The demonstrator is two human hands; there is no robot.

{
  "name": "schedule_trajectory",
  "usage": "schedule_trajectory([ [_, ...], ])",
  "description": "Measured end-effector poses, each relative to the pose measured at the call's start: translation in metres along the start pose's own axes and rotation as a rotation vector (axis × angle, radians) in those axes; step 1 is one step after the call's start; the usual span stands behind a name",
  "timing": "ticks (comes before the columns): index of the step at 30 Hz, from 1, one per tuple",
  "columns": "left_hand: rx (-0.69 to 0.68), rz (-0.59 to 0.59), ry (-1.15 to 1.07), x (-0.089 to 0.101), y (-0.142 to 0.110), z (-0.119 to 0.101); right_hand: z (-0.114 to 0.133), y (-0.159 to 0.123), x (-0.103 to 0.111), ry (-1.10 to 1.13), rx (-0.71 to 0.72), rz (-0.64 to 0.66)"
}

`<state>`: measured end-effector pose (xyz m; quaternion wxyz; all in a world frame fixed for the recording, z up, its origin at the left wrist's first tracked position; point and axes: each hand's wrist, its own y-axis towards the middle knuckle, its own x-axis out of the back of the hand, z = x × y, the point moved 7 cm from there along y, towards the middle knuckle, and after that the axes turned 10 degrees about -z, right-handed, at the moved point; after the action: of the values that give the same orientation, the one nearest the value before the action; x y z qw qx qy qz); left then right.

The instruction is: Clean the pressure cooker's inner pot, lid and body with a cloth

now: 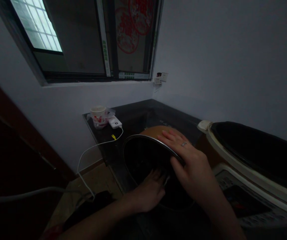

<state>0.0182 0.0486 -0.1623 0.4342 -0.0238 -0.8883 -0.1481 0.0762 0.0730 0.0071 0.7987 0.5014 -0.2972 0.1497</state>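
Note:
A dark cooking pot (143, 156) with a tan outer wall and a shiny rim is tilted on its side on the dark counter, its mouth facing me. My right hand (185, 153), a ring on one finger, grips the pot's upper right rim, fingers over the outside and thumb inside. Inside the mouth, my left hand (150, 190) is bent with its fingers toward the inner wall. A small pale bit of something shows by those fingers; shadow hides what it is.
An electric cooker (233, 166) with a dark open cavity and a control panel stands at right. At the counter's far left are a paper cup (98, 116) in a plastic bag and a white power bank (115, 122) with a cable (93, 145) running off the edge. Wall sockets (158, 80) sit behind.

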Motion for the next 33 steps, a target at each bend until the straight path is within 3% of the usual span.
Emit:
schedule_trajectory([
  [4,0.053,0.037,-0.598,-0.007,0.005,-0.032,-0.007,-0.008,0.007,-0.002,-0.052,-0.041],
  [9,0.362,-0.149,-1.432,-0.020,0.027,-0.056,-0.008,-0.018,0.012,0.000,-0.073,-0.076],
  [11,0.391,-0.196,-1.587,-0.018,0.032,-0.062,-0.009,-0.020,0.014,0.008,-0.084,-0.094],
  [13,0.275,-0.154,-1.481,-0.009,0.034,-0.069,-0.011,-0.022,0.015,0.014,-0.098,-0.117],
  [16,0.039,-0.025,-1.069,0.001,0.028,-0.072,-0.018,-0.025,0.017,0.031,-0.133,-0.133],
  [18,-0.035,0.023,-0.787,0.001,0.022,-0.063,-0.022,-0.028,0.018,0.038,-0.163,-0.148],
  [23,-0.091,0.035,-0.048,-0.014,0.010,-0.025,-0.026,-0.030,0.020,0.031,-0.178,-0.153],
  [26,-0.089,0.007,0.278,-0.011,0.005,0.003,-0.021,-0.030,0.019,0.026,-0.142,-0.143],
  [33,-0.093,-0.058,0.696,0.041,0.025,0.047,-0.024,-0.030,0.019,0.000,-0.177,-0.169],
])
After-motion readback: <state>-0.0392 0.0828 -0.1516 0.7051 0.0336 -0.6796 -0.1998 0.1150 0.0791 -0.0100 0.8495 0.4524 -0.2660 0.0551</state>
